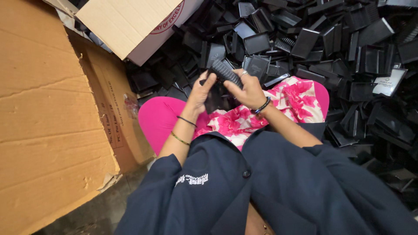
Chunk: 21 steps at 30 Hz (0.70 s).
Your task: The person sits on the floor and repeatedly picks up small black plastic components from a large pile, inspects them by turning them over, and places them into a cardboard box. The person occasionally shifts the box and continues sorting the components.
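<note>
The biggest thing by me is the cardboard box [48, 109] on my left, its torn wall standing close against my knee; I cannot see inside it, so I cannot tell how much has gone in. A second box [130, 26] lies tilted at the far left, partly on the heap.

The heap of black trays [348, 52] spreads across the whole far and right side of the floor, loose and jumbled, reaching right up to my lap. Judging by its size, most of the work is left; only the piece in my hands is being dealt with now.

I sit with my legs folded, pink trousers [159, 119] and a flowered cloth [244, 119] under my forearms, dark jacket [261, 191] nearest the camera.

My left hand [201, 93] is closed round the near end of a black ribbed piece [224, 72], thumb up along its edge. My right hand [250, 89] grips the other end from above, fingers curled over it, a ring showing. The piece sits between both hands, tilted, just above my lap and just in front of the heap. Something else dark lies under it in my lap, but I cannot make out what.

Bangles [183, 130] ring my left wrist, a dark bracelet [262, 105] my right.
</note>
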{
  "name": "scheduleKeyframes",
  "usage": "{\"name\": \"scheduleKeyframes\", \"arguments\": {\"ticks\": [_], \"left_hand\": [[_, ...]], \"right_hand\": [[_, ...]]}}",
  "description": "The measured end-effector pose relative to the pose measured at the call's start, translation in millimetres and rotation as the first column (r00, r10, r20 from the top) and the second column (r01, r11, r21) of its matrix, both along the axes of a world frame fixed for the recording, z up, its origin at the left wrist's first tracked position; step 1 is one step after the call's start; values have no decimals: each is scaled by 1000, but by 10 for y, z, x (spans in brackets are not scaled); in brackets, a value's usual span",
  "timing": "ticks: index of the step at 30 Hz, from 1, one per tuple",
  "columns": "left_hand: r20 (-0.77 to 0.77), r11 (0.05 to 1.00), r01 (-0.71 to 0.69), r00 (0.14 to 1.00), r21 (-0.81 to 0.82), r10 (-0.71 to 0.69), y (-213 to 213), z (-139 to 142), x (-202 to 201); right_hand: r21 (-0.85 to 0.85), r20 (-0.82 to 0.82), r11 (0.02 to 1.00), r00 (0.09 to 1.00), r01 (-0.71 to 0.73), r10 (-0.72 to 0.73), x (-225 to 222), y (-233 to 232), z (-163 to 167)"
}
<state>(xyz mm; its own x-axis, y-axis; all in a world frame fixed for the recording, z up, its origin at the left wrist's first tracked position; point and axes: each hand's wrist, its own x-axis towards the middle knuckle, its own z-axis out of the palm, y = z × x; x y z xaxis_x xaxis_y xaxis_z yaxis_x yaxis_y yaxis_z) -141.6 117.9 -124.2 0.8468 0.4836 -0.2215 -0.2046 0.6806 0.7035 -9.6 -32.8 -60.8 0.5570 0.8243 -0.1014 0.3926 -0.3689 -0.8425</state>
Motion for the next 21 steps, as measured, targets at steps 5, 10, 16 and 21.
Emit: {"name": "scheduleKeyframes", "arguments": {"ticks": [5, 10, 16, 21], "left_hand": [[-20, 985, 119, 993, 125, -117, 123, 121, -130], [28, 981, -49, 999, 190, 45, 42, 124, -87], [-11, 893, -125, 990, 433, 144, -17, 355, 28], [189, 263, -244, 957, 933, 219, 296, 851, 128]], "right_hand": [[314, -249, 949, 962, -31, 114, -29, -61, -148], [451, -221, 885, 946, -116, 237, 31, -104, -323], [443, -301, 896, 942, 0, 148, 23, -73, -530], [479, -522, 878, 803, -2, 287, 185, 99, -776]]}}
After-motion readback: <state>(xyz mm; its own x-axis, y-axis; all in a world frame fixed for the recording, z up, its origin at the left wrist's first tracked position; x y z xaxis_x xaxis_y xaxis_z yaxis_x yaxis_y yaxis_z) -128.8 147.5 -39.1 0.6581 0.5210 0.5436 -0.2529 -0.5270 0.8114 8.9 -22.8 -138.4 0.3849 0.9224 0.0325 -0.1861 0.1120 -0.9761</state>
